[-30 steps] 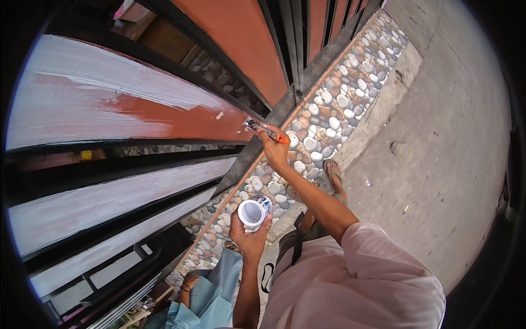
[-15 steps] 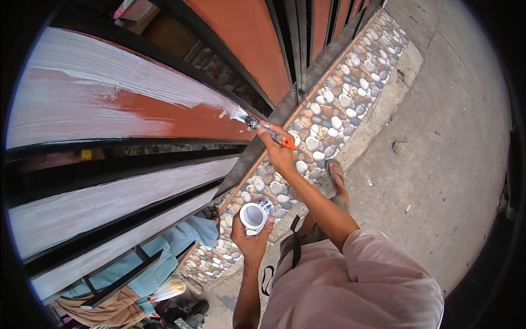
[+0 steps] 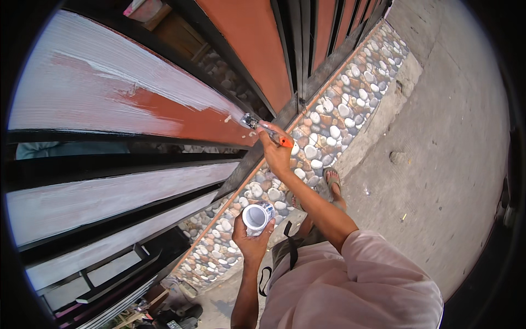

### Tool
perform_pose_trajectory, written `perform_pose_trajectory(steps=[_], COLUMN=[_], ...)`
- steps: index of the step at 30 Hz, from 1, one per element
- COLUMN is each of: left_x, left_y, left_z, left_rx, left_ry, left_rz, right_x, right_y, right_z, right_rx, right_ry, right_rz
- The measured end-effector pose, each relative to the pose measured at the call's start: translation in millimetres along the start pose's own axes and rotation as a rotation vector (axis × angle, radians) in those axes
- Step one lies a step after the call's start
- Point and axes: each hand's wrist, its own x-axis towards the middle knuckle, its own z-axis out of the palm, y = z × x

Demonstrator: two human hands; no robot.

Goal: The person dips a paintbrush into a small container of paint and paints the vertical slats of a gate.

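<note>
Head view: the paintbrush (image 3: pixel 251 122) lies against the right end of a white-and-orange panel (image 3: pixel 181 116), its handle pinched in my right hand (image 3: pixel 277 153). My left hand (image 3: pixel 251 242) curls around a white cup (image 3: pixel 268 210), over the pebbled strip (image 3: pixel 342 108).

From afar I look through a head-worn fisheye, facing steeply down past the shirt (image 3: pixel 356 279), with left hand (image 3: pixel 251 245) and right hand (image 3: pixel 278 156) near, slatted fence (image 3: pixel 181 118) filling the left, pavement (image 3: pixel 438 142) the right.
</note>
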Motion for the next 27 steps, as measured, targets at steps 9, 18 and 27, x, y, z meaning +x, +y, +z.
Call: perform_pose_trajectory(steps=[9, 18, 27], left_x=[-8.4, -19.8, -31.5], left_y=[-3.4, -6.8, -1.5], left_z=[-4.7, -6.2, -2.8], left_rx=[0.016, 0.029, -0.049], left_ry=[0.026, 0.054, 0.104], left_rz=[0.003, -0.025, -0.051], right_x=[0.0, -5.2, -20.9], right_y=[-125.2, -127.0, 4.9], right_z=[31.9, 33.4, -7.6], right_rx=[0.156, 0.2, -0.125], right_ry=[-0.111, -0.155, 0.051], right_rz=[0.019, -0.073, -0.007])
